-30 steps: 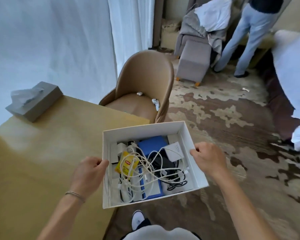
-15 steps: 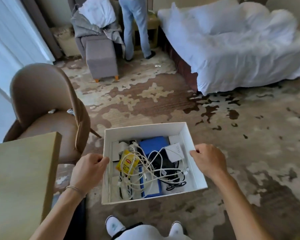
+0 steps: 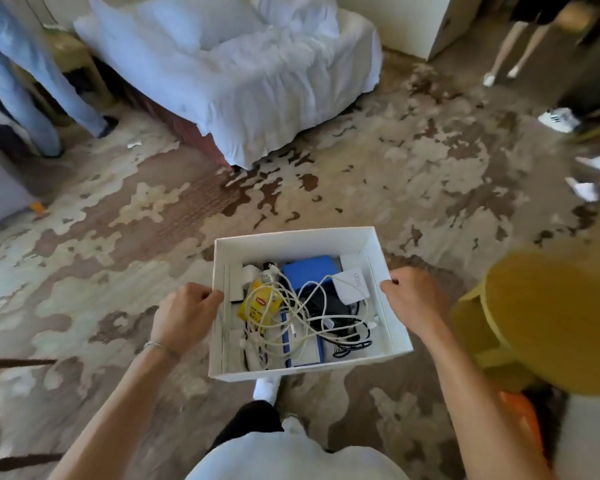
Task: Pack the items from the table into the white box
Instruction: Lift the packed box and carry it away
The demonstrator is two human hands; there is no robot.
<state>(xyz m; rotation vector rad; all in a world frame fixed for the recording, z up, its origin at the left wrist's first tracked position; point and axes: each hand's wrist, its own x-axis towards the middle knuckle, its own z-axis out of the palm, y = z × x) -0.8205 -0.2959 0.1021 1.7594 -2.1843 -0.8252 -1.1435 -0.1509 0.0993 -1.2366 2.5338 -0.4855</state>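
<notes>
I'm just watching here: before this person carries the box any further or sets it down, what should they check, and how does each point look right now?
1. Left hand grips the left wall of the white box: ok.
2. Right hand grips the right wall: ok.
3. Box is held about level, nothing spilling: ok.
4. The white cables, yellow tea packet and blue case all lie below the rim: ok.
5. Floor ahead: patterned carpet is bare just ahead, but the yellow round table sits close on the right: not ok, keep clear.
6. Whether anything remains to pack on the table the items came from: cannot tell, it is out of view.
</notes>
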